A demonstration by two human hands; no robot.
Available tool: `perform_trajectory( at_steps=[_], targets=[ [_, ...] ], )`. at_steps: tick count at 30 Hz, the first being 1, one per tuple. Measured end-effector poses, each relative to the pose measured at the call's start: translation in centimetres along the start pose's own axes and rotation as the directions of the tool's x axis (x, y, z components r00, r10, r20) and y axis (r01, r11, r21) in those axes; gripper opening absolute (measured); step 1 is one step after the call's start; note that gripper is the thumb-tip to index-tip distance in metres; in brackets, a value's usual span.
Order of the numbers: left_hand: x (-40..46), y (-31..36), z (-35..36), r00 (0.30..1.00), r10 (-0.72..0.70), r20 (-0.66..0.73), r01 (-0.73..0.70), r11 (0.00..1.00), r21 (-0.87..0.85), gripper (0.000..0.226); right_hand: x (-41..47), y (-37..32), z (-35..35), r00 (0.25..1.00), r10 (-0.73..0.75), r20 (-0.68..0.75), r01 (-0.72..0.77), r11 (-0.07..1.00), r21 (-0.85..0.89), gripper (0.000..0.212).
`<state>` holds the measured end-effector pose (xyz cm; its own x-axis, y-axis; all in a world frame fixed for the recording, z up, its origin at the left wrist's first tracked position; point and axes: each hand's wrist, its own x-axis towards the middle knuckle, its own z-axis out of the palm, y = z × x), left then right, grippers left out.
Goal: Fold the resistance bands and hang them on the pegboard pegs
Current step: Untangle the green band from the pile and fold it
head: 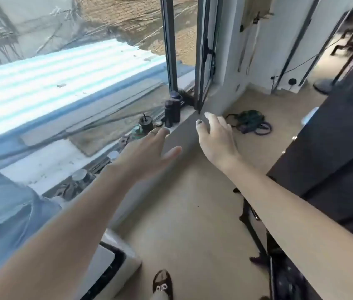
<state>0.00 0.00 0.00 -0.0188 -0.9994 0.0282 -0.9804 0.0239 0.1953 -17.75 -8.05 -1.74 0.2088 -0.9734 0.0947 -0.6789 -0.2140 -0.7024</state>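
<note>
A tangled heap of resistance bands (249, 122), dark green, purple and black, lies on the beige floor below the window corner. Both my arms stretch forward over the floor. My left hand (149, 151) is flat with straight fingers, near the window sill, holding nothing. My right hand (216, 137) is spread with relaxed fingers, a short way left of the bands and apart from them. No pegboard is plainly in view.
Dark bottles (172, 110) and small jars stand on the window sill (184, 118). A dark cabinet (331, 152) rises on the right with black frame legs (255, 226) beneath. A white box (115, 263) sits at the lower left. My foot (162, 284) shows below.
</note>
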Motion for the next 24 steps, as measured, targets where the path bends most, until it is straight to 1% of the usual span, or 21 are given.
perform_trajectory(
  at_steps=[4, 9, 13, 18, 24],
  targets=[
    [5.0, -1.2, 1.4, 0.995, 0.009, 0.097, -0.008, 1.000, -0.011, 0.059, 3.5, 1.6, 1.6, 0.996, 0.088, -0.009, -0.088, 0.996, -0.026, 0.052],
    [12.7, -2.6, 2.8, 0.986, 0.107, 0.124, -0.098, 0.992, -0.074, 0.060, 8.8, 3.5, 2.4, 0.972, 0.231, -0.029, -0.232, 0.973, -0.008, 0.053],
    [19.3, -2.6, 3.9, 0.970, 0.175, 0.165, -0.162, 0.983, -0.090, 0.059, 13.1, 5.6, 1.6, 0.940, 0.325, -0.104, -0.325, 0.946, 0.021, 0.053],
    [28.0, 0.3, 5.3, 0.928, 0.275, 0.251, -0.257, 0.961, -0.102, 0.060, 18.1, 9.2, -1.4, 0.888, 0.434, -0.151, -0.431, 0.901, 0.053, 0.052],
    [40.0, 6.6, 7.8, 0.886, 0.368, 0.281, -0.357, 0.930, -0.091, 0.056, 26.8, 16.5, -5.9, 0.836, 0.497, -0.233, -0.494, 0.866, 0.076, 0.051]
  ],
)
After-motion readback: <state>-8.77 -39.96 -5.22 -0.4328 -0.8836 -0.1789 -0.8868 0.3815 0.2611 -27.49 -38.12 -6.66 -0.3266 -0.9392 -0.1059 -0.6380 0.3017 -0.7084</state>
